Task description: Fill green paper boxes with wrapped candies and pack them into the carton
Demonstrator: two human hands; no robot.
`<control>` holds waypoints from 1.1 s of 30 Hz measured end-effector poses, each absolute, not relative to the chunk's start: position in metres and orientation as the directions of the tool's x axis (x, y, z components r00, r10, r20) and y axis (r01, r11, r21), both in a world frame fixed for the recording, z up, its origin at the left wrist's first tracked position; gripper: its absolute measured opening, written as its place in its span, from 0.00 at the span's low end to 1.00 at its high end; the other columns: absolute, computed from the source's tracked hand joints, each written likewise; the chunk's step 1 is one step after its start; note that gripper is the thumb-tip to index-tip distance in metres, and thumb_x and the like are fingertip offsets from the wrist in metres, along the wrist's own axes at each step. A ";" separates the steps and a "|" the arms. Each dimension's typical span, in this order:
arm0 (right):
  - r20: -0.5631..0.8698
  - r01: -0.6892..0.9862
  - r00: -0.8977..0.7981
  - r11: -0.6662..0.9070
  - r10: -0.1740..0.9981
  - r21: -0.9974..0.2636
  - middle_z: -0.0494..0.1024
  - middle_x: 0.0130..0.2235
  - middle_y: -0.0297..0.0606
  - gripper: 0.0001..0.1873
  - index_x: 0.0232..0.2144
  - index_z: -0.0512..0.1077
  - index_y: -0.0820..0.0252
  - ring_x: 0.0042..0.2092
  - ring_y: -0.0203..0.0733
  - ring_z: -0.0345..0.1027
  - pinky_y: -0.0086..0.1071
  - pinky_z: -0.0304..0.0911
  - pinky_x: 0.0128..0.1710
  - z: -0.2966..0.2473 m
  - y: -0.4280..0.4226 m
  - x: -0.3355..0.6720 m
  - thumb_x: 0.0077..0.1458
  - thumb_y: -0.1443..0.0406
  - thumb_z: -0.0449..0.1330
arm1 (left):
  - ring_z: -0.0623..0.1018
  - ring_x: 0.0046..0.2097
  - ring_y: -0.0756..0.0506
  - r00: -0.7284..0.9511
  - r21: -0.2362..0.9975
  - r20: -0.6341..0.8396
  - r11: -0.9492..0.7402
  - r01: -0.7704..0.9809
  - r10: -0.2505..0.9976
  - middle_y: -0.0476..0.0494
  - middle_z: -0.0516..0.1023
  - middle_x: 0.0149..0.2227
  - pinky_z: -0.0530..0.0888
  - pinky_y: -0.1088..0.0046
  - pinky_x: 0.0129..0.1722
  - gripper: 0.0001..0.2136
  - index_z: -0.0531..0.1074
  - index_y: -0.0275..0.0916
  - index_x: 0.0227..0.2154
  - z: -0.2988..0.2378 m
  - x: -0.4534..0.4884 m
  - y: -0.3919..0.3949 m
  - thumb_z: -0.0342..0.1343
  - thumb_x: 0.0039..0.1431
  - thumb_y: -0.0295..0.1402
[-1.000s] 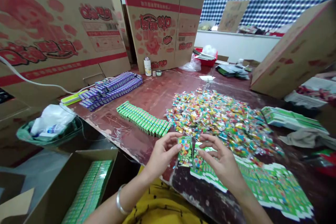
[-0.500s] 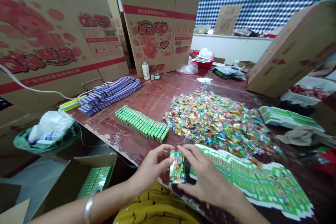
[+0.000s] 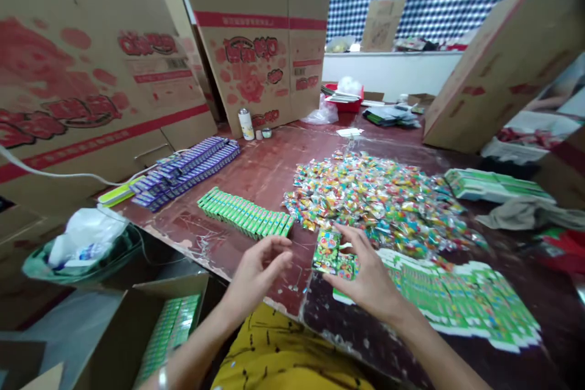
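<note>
My right hand (image 3: 365, 277) grips a small green printed candy box (image 3: 326, 251) between thumb and fingers, near the close edge of the candy heap. My left hand (image 3: 258, 271) is apart from it to the left, empty, its thumb and curved fingers open. Beyond my left hand stands a curved row of small green boxes (image 3: 244, 213) packed side by side. A large heap of wrapped candies (image 3: 375, 195) lies ahead of my right hand. Flat green cartons (image 3: 448, 292) are fanned out overlapping to the right, partly behind my right hand.
Purple boxes (image 3: 183, 170) are stacked at the left of the table (image 3: 269, 158). Below the table edge, an open carton (image 3: 109, 323) holds more green boxes. Stacked green cartons (image 3: 498, 186) and a grey cloth (image 3: 530, 213) lie far right. Large cardboard boxes (image 3: 256, 42) stand behind.
My left hand has let go of the small green candy box and moved left. My right hand has carried the box forward and slightly right. The view has shifted a little.
</note>
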State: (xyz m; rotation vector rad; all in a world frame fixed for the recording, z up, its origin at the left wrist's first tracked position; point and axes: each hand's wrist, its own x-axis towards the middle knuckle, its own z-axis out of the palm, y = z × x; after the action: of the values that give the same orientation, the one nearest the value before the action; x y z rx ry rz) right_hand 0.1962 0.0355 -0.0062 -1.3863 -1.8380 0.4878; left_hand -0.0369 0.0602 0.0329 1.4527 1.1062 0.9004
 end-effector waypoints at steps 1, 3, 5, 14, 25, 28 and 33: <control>0.353 0.636 -0.114 0.341 0.929 -0.693 0.62 0.59 0.41 0.42 0.62 0.55 0.52 0.60 0.51 0.55 0.45 0.57 0.59 -0.006 0.034 0.194 0.47 0.64 0.67 | 0.75 0.34 0.48 0.295 0.994 -0.060 0.029 0.108 0.954 0.43 0.75 0.37 0.73 0.72 0.32 0.14 0.69 0.36 0.43 0.016 -0.028 0.059 0.56 0.59 0.39; 0.354 0.631 -0.111 0.341 0.929 -0.697 0.62 0.59 0.41 0.42 0.61 0.55 0.52 0.61 0.51 0.55 0.45 0.56 0.60 -0.007 0.032 0.190 0.46 0.64 0.67 | 0.75 0.34 0.48 0.335 0.994 -0.103 0.112 -0.008 0.937 0.43 0.74 0.39 0.74 0.72 0.31 0.16 0.68 0.35 0.45 -0.006 -0.012 0.057 0.55 0.59 0.41; 0.346 0.624 -0.099 0.329 0.933 -0.709 0.62 0.59 0.42 0.42 0.61 0.56 0.52 0.60 0.52 0.56 0.46 0.57 0.59 -0.010 0.030 0.187 0.46 0.63 0.68 | 0.75 0.35 0.48 0.367 0.983 -0.109 0.156 -0.102 0.924 0.43 0.74 0.39 0.75 0.73 0.30 0.17 0.67 0.36 0.46 -0.015 -0.003 0.055 0.57 0.58 0.40; 0.314 0.681 -0.171 0.343 0.934 -0.648 0.57 0.62 0.44 0.44 0.66 0.47 0.53 0.63 0.52 0.51 0.46 0.57 0.61 -0.024 0.029 0.178 0.51 0.68 0.61 | 0.76 0.37 0.47 0.229 0.993 0.042 -0.065 0.094 0.973 0.44 0.75 0.39 0.74 0.71 0.37 0.20 0.66 0.40 0.48 -0.022 0.007 0.039 0.62 0.53 0.32; 0.406 0.752 -0.177 0.389 0.897 -0.532 0.59 0.59 0.46 0.40 0.64 0.48 0.55 0.62 0.54 0.52 0.47 0.56 0.61 -0.030 0.038 0.170 0.54 0.62 0.62 | 0.77 0.40 0.47 0.158 0.985 -0.035 0.061 -0.163 0.987 0.45 0.75 0.39 0.73 0.71 0.42 0.19 0.63 0.40 0.49 -0.040 0.002 0.046 0.61 0.55 0.32; 0.365 0.782 -0.227 0.392 0.903 -0.485 0.60 0.59 0.46 0.40 0.64 0.49 0.56 0.61 0.53 0.53 0.47 0.57 0.60 -0.027 0.044 0.169 0.54 0.62 0.62 | 0.77 0.39 0.47 0.095 0.996 -0.023 0.031 -0.079 0.995 0.46 0.74 0.39 0.74 0.72 0.40 0.21 0.62 0.41 0.50 -0.047 0.002 0.044 0.61 0.55 0.33; 0.345 0.825 -0.327 0.444 0.880 -0.350 0.60 0.60 0.46 0.42 0.65 0.49 0.58 0.61 0.55 0.51 0.50 0.50 0.62 -0.024 0.056 0.160 0.50 0.69 0.60 | 0.77 0.41 0.45 0.030 0.983 0.090 -0.093 0.160 0.996 0.44 0.74 0.42 0.75 0.69 0.42 0.21 0.62 0.43 0.53 -0.062 0.003 0.046 0.59 0.57 0.34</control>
State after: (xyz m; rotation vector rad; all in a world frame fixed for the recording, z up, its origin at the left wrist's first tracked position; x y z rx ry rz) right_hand 0.1603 0.0557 -0.0240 -1.4296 -2.2147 0.1508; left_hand 0.0034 0.0458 -0.0620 1.4082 1.2654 1.1786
